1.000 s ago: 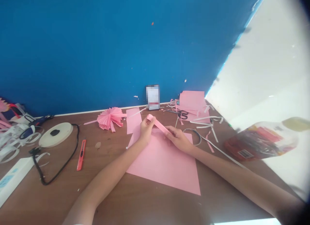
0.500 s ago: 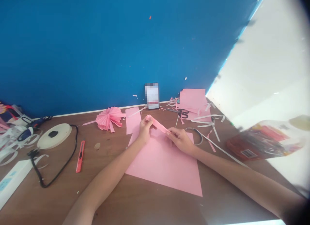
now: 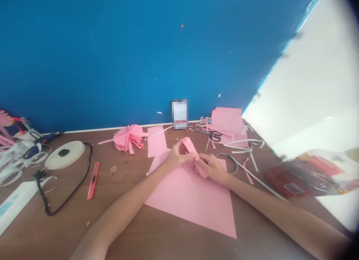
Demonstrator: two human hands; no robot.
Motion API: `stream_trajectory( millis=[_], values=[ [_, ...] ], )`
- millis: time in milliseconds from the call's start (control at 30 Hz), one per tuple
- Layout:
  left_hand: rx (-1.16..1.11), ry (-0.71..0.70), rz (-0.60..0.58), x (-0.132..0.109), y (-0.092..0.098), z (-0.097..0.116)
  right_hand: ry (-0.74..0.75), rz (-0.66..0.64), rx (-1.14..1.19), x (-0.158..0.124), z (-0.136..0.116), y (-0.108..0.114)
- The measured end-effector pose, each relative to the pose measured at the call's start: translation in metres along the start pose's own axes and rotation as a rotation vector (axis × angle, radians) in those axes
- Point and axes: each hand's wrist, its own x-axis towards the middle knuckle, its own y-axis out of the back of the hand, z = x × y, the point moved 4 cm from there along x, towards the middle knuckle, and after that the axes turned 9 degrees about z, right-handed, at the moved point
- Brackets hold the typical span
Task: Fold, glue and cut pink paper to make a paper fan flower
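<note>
A narrow folded strip of pink paper [image 3: 190, 145] is held between my two hands, tilted from upper left to lower right. My left hand [image 3: 179, 154] closes on it near the middle, its thumb stretched across the strip. Fingers of my right hand [image 3: 211, 168] pinch its lower part. Beneath both hands lies a large pink sheet [image 3: 190, 207], flat on the brown table. A smaller pink piece of paper [image 3: 157, 141] lies just behind it. To the left of that sits a pleated pink paper fan [image 3: 129, 138] with strips sticking out.
A red utility knife [image 3: 93, 180] lies at left, near a black cable [image 3: 89, 163], a round cream disc [image 3: 66, 155] and a white power strip [image 3: 17, 202]. Scissors [image 3: 214, 136] and paper scraps lie at the back right. A phone-like device [image 3: 180, 114] leans on the blue wall.
My left hand has slid along the strip toward my right hand, and the two are now close together. The strip has turned to a steeper tilt. The view has shifted slightly.
</note>
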Motion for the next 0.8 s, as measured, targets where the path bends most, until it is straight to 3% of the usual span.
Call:
stream_trajectory(
  millis=[167,433,567,667,800],
  values=[
    [0.074,0.048,-0.091,-0.002,-0.002,-0.003,0.025,-0.025,-0.031,0.000,-0.002,-0.003],
    [-0.006,0.060,0.165,0.007,0.014,-0.013,0.057,-0.075,-0.088,0.002,-0.005,-0.003],
    [-0.170,0.054,0.288,0.013,0.020,-0.012,0.065,-0.072,-0.121,0.001,-0.004,-0.001],
    [-0.219,0.065,0.300,0.015,0.022,-0.013,0.021,-0.110,-0.078,0.001,-0.001,-0.001],
    [-0.093,0.031,0.299,0.013,0.023,-0.015,-0.023,-0.144,-0.016,0.004,0.001,-0.002]
  ],
)
